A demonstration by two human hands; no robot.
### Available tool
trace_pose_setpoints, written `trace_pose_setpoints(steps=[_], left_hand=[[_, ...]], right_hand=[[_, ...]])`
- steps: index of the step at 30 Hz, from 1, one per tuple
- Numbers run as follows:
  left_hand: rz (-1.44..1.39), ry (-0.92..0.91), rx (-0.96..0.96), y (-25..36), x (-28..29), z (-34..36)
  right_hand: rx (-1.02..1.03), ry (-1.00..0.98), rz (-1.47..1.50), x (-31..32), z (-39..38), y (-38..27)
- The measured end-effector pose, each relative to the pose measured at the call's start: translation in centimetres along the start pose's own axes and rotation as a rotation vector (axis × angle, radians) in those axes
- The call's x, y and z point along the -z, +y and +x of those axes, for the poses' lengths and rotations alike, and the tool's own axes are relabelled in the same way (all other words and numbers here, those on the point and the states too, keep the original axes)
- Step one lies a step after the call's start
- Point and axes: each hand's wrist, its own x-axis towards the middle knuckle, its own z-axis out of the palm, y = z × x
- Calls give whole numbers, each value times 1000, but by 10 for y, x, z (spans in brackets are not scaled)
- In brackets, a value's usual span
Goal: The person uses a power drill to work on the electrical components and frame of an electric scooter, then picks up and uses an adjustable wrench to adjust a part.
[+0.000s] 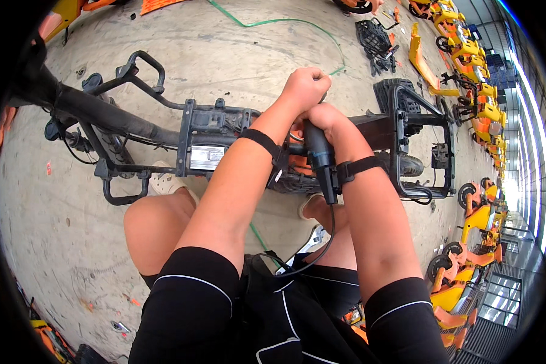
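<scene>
Right fingers clamp black corded tool (319,148) over scooter frame (187,130). Left hand (306,87) just beyond, fingers curled; cannot tell if gripping. Cord (332,224) looping near lap could snag, jerking tool.

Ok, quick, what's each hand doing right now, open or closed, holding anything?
Left hand: closed, fingers curled; whether it grips anything is hidden.
Right hand: closed, seemingly around the black corded tool.
</scene>
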Motion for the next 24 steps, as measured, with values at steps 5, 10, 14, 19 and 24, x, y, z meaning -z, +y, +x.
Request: trace_pose_setpoints(steps=[5, 10, 14, 19, 24], left_hand=[[-24, 29, -42, -5, 3, -3], [-102, 162, -48, -9, 20, -28], [-202, 288, -67, -17, 37, -34], [-191, 332, -25, -6, 27, -25], [-136, 362, 118, 5, 25, -26]], right_hand=[[41, -41, -126, 8, 5, 0], [106, -7, -483, 5, 8, -8], [41, -88, -771, -5, 20, -36], [3, -109, -742, -1, 25, -32], [45, -27, -867, -2, 19, -32]])
